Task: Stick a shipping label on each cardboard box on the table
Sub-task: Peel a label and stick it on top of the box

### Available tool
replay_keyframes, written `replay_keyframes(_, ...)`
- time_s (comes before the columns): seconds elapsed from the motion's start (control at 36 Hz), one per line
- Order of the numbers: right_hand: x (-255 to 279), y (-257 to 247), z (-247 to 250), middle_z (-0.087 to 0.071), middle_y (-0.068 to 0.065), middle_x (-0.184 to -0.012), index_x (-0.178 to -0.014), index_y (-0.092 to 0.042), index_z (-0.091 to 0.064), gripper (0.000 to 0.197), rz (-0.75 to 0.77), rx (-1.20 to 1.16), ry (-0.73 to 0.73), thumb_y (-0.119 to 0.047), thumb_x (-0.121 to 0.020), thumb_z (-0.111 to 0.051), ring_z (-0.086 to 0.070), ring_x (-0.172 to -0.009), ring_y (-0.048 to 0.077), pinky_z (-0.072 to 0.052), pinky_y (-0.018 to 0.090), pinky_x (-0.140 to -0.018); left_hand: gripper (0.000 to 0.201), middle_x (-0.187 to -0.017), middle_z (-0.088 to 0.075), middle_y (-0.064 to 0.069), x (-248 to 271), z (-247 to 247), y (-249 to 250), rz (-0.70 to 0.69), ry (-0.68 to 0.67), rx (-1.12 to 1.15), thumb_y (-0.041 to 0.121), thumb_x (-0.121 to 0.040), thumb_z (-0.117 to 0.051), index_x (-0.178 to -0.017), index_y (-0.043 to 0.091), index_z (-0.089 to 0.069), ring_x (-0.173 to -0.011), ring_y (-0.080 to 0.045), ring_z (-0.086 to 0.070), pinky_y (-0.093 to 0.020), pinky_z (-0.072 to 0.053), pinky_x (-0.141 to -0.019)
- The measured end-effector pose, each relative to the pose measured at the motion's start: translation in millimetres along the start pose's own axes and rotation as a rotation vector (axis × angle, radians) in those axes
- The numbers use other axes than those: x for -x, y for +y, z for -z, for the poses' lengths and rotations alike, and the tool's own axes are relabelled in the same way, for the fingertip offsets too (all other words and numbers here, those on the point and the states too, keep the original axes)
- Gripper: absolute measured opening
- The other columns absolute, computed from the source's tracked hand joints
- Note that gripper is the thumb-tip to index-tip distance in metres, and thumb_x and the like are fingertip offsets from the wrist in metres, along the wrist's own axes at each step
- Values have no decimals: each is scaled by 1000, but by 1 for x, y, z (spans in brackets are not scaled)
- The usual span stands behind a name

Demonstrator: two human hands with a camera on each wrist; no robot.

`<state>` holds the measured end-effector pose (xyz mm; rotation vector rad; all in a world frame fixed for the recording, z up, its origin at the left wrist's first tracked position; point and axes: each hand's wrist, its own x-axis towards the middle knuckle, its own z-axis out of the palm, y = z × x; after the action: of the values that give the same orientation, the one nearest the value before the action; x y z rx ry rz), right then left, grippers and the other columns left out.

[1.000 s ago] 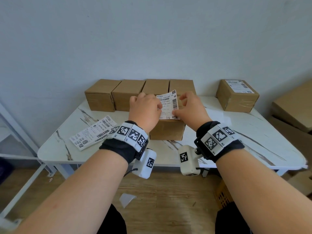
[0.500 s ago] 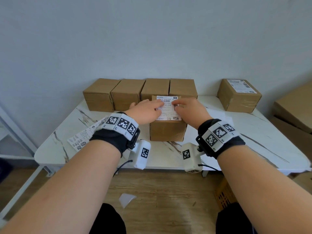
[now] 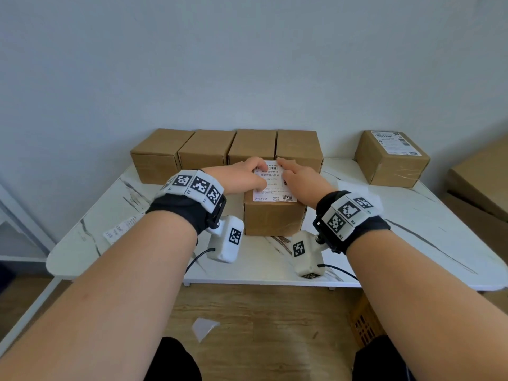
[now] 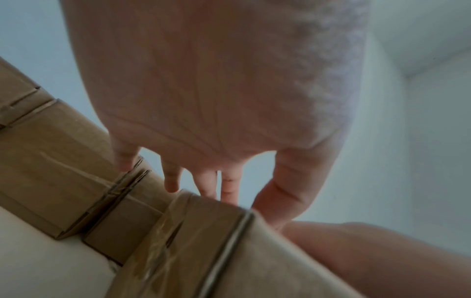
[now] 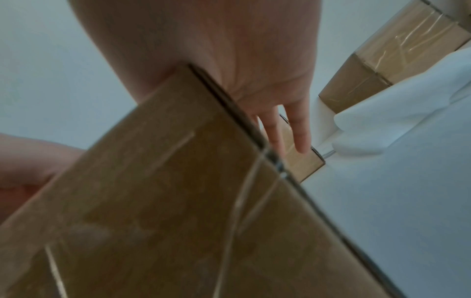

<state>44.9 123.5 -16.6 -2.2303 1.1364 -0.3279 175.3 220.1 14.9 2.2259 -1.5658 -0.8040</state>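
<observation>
With both the left hand (image 3: 242, 178) and right hand (image 3: 301, 180) spread flat on the white printed shipping label (image 3: 273, 185) atop the brown cardboard box (image 3: 275, 218) beneath them, smoothing should run outward toward the edges, avoiding wrinkles.

White marbled table (image 3: 412, 243) — six cardboard boxes (image 3: 206, 149), loose label sheets (image 3: 121, 229) at left edge.

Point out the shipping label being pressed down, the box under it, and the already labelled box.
shipping label (image 3: 275, 192), head view, lower printed area.
front box (image 3: 273, 218), head view, front face.
labelled box (image 3: 384, 167), head view, front face.
</observation>
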Motion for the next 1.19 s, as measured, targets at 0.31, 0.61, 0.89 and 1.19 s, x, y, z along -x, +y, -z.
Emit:
replay_keyframes(0.31, 11, 4, -2, -57, 10, -126, -152, -31, -22, 52, -8, 3, 90, -32, -100, -26, -56, -91, 21, -42, 31, -71, 59, -160, 9, 16, -6, -19, -16, -52, 83, -208, 53, -99, -24, -152, 38, -3, -149, -18, 5, -52, -5, -119)
replay_keyframes(0.61, 46, 6, 9, -60, -4, -105, -142, -32, -46, 41, 72, -39, 86, -33, -101, -39, -53, -73, 2, -46, 14, -61, 57, -161, 10, 9, -2, -27, -9, 11, 153, -337, 52, -101, -16, -152, 35, 0, -149, -25, -1, -53, -12, -118)
replay_keyframes(0.89, 72, 6, 10, -57, -3, -134, -141, -30, -49, 48, 109, -83, 65, -41, -94, -53, -56, -99, 10, -43, 14, -71, 46, -152, -33, 2, 14, -37, 0, -40, 460, -379, 41, -103, -27, -144, 24, -40, -127, -19, -47, -37, -44, -95)
replay_keyframes(1.19, 74, 5, 4, -54, -2, -137, -142, -29, -46, 52, 92, -162, 65, -41, -93, -55, -55, -110, 15, -48, 27, -92, 57, -160, -9, 5, 23, -42, -11, -61, 306, -223, 44, -102, -25, -153, 20, -17, -141, -19, -29, -36, -33, -111)
